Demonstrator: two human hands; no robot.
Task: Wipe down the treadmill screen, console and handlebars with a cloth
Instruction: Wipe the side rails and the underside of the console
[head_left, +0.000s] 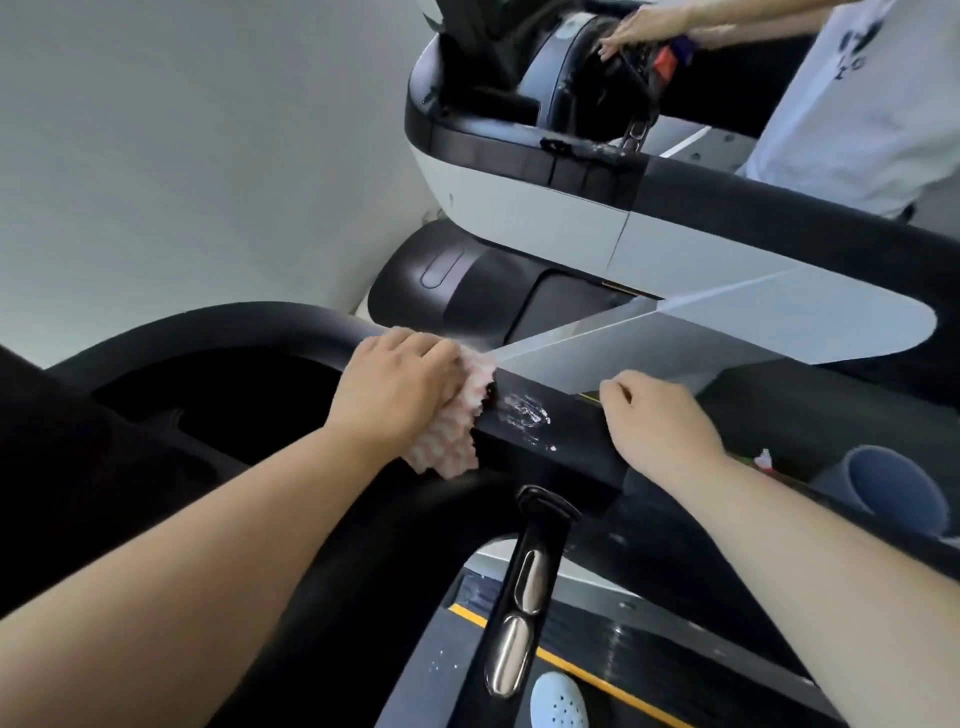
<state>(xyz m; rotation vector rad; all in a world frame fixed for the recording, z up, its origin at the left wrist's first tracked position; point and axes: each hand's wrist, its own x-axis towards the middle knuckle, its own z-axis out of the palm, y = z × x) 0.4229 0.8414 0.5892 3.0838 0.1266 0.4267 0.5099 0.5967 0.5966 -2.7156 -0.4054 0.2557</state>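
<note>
Treadmill, the big black-and-white plastic machine (524, 223), fills the view, with its glossy black handlebar (218, 338) right under both hands. Risk: the pink waffle-weave cloth (460, 436) might just drag that white smear (524, 415) into streaks. Left hand (400, 389) grips the cloth against the bar. Right hand (660, 421) curls at the bar's edge, fingertips hidden, so I can't tell if it's gripping. Screen's hard to make out.
</note>
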